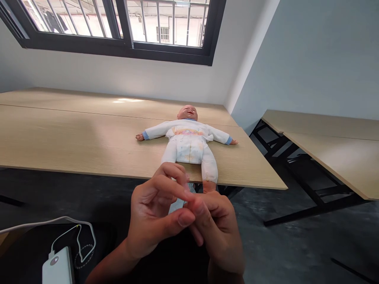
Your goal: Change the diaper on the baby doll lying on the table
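Observation:
In the head view both hands are raised together at the centre, in front of the table's near edge. My left hand [156, 209] has its thumb and bent fingers apart, and its index fingertip touches the tip of my right hand [219, 228]. The right thumb is pressed against its curled fingers; whether anything lies between them cannot be seen. Just beyond the hands, a baby doll [189, 130] lies on its back, arms spread, in a white top with blue cuffs and a diaper [190, 150]. My hands hide one of its feet. Some pale blue-white material [177, 205] shows behind my fingers.
The doll rests on a light wooden table [89, 138] against the wall, under a barred window [168, 23]. A second table [325, 138] stands at the right. At lower left, a white power bank [57, 266] with a cable lies on a dark surface.

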A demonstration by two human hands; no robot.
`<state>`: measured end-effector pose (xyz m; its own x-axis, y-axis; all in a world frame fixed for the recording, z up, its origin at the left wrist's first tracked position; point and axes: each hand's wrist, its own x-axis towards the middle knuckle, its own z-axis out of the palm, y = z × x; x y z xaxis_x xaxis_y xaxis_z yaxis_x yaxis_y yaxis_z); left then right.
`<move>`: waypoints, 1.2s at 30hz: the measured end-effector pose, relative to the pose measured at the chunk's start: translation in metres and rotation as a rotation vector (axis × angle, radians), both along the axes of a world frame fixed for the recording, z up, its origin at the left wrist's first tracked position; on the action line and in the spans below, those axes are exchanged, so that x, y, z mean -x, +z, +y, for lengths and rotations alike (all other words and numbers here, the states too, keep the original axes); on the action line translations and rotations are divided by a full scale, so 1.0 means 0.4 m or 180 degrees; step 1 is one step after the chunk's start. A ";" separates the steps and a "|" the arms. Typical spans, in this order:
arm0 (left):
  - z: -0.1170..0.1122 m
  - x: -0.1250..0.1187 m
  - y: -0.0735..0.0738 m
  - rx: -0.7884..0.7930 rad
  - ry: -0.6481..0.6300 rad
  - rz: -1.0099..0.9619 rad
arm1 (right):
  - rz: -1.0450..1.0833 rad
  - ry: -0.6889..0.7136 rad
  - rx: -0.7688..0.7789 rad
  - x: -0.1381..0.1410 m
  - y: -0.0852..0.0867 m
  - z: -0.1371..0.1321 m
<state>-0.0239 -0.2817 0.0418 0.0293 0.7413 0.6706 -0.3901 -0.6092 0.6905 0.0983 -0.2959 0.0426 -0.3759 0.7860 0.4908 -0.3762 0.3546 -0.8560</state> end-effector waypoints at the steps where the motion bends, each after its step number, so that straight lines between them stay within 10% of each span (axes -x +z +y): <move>1: 0.001 0.001 -0.001 -0.0097 0.0043 0.0018 | -0.0013 0.0020 0.0009 0.000 -0.001 0.001; 36: -0.015 0.010 -0.001 -0.1514 0.2059 0.1185 | 0.0792 0.1613 0.0592 -0.015 -0.043 0.037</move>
